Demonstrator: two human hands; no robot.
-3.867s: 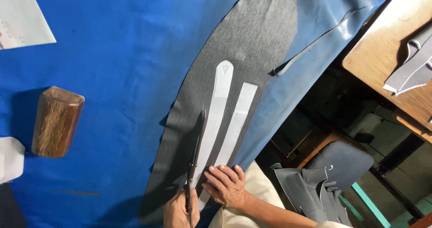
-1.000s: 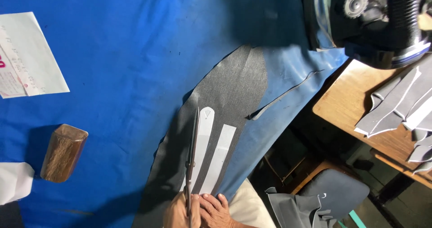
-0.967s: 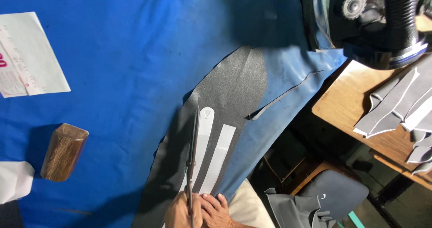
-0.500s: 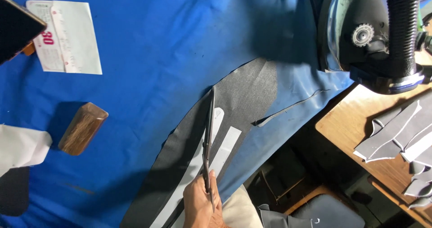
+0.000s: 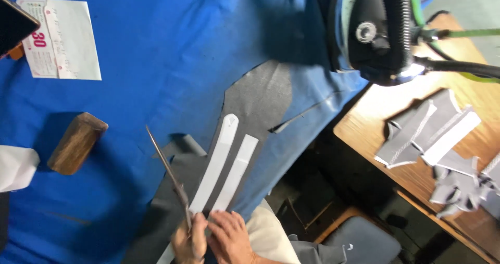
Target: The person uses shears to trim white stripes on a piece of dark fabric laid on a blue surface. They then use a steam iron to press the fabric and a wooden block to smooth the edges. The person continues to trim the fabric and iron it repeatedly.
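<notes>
At the blue-covered table's (image 5: 156, 50) near edge, the left hand (image 5: 188, 240) is clenched round long steel scissors (image 5: 169, 178), while the right hand (image 5: 229, 238) presses flat, fingers spread, on dark grey fabric (image 5: 255, 95) under two white strips (image 5: 221, 160). Fabric looks limp and light; best pinned close beside the cut.

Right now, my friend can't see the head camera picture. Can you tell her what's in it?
Two bare hands work at the bottom edge: the left hand holds long metal scissors pointing up, and the right hand presses on two white fabric strips lying on dark grey cloth. Everything sits on a blue-covered table, with a brown wooden block to the left.
</notes>
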